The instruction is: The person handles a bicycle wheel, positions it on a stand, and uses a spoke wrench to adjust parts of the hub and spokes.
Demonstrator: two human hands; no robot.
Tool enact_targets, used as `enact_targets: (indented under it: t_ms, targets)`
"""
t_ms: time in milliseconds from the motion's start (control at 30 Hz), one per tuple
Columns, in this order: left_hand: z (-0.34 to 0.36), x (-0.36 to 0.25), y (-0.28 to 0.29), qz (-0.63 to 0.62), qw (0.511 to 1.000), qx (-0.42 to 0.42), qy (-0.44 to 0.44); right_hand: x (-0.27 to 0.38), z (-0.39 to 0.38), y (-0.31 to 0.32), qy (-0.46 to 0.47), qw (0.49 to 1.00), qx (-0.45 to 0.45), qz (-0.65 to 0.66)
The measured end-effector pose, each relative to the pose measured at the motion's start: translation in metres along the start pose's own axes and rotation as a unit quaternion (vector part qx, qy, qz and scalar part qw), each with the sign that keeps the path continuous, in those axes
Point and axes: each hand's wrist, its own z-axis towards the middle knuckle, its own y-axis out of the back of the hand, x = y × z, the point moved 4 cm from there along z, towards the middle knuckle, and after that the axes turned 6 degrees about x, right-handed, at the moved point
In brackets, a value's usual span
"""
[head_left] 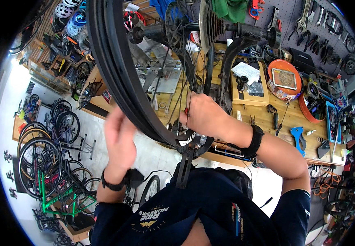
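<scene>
A bicycle wheel [122,82] with a black rim and tyre stands upright in a black truing stand [226,71], its cassette [206,28] and brake disc at the top. My right hand [206,115] reaches among the spokes near the rim's lower inner side, fingers closed around something small, with a bit of red, that I cannot make out. My left hand [119,135] is beside the outer left of the rim, smeared by motion; I cannot tell whether it touches it or how its fingers are set.
A wooden bench [243,119] holds orange round trays [282,78], a cardboard box [251,94], pliers [252,121] and a blue tool [298,141]. Tools hang on a pegboard [288,24] behind. Bicycles [52,164] stand on the floor at left; helmets [64,10] sit on a rack above.
</scene>
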Motion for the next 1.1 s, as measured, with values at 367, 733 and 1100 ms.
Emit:
enact_targets:
  t_ms: [367, 733, 1100]
  targets:
    - [-0.103, 0.103, -0.053, -0.188, 0.813, 0.412, 0.366, -0.044, 0.013, -0.012, 0.138, 0.891, 0.226, 0.369]
    - [-0.072, 0.080, -0.026, 0.070, 0.794, 0.548, 0.254, -0.061, 0.009, -0.018, 0.052, 0.872, 0.234, 0.428]
    - [0.052, 0.061, -0.028, 0.047, 0.977, 0.178, 0.105, -0.044, -0.005, 0.014, -0.023, 0.967, -0.139, 0.210]
